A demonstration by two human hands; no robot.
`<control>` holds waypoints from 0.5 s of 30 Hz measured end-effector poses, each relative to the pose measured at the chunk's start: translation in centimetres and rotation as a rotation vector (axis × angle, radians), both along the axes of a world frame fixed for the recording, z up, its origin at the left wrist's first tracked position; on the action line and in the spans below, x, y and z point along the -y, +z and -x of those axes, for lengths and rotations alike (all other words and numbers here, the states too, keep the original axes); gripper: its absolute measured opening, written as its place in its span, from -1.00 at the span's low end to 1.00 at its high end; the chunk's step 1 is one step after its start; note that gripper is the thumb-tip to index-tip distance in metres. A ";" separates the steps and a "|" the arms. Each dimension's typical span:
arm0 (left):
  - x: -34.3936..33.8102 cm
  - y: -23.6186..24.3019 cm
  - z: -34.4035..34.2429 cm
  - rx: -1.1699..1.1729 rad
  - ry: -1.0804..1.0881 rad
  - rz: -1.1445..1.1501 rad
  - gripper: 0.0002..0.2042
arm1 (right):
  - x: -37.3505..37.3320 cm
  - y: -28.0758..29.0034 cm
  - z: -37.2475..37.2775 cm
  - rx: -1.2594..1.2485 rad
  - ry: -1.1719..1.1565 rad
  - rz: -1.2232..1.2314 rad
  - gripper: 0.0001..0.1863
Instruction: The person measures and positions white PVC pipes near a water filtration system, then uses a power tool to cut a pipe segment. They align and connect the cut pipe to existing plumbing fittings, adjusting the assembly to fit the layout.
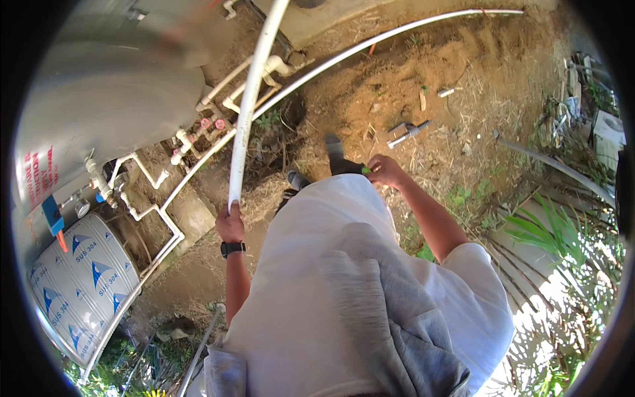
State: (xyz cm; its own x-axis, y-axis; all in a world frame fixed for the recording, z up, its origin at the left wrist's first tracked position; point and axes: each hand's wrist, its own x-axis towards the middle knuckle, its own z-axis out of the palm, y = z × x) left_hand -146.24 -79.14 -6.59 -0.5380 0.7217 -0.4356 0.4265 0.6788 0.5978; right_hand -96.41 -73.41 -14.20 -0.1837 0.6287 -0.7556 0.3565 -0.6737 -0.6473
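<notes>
My left hand (230, 225) is closed round the lower end of a long white plastic pipe (249, 99), which rises away from me past the top of the view. A dark watch sits on that wrist. Beside my dark-clothed leg, my right hand (387, 172) has its fingers curled in. A small green bit (366, 170) shows at its fingertips, too small to name. On the dirt beyond that hand lies a grey metal tool (408, 132) with a bar-like handle.
At left stand a large metal tank (99, 99) and a ribbed, wrapped steel cylinder (86, 278). Plastic pipes with red-handled valves (211, 124) run beside them. A long white pipe (370, 41) curves across the dirt. Palm leaves (549, 228) and a grey pole (562, 169) are at right.
</notes>
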 end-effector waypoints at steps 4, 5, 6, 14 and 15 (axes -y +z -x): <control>-1.9 0.9 0.3 -0.055 -0.078 0.003 -0.61 | -0.8 0.7 2.7 0.559 0.354 -0.204 -0.65; -1.8 0.3 1.0 -0.107 -0.123 0.000 -0.59 | -1.0 0.8 3.8 0.680 0.392 -0.198 -0.65; -2.2 0.8 0.9 -0.112 -0.135 -0.025 -0.59 | -0.9 -0.4 4.0 0.672 0.430 -0.195 -0.63; -3.5 8.2 -0.5 -0.135 -0.298 -0.133 -0.47 | -10.8 33.9 -0.3 0.321 -0.186 -1.200 -0.63; -3.7 9.5 -0.5 -0.133 -0.288 -0.202 -0.49 | -9.9 42.9 -0.9 0.412 -0.260 -1.646 -0.64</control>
State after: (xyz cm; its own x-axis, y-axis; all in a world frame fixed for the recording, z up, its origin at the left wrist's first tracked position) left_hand -145.71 -75.47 2.95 -0.3430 0.9158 -0.2090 0.6655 0.3940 0.6340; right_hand -95.51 -63.50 28.66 0.0665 0.7115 0.6996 0.6619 0.4931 -0.5645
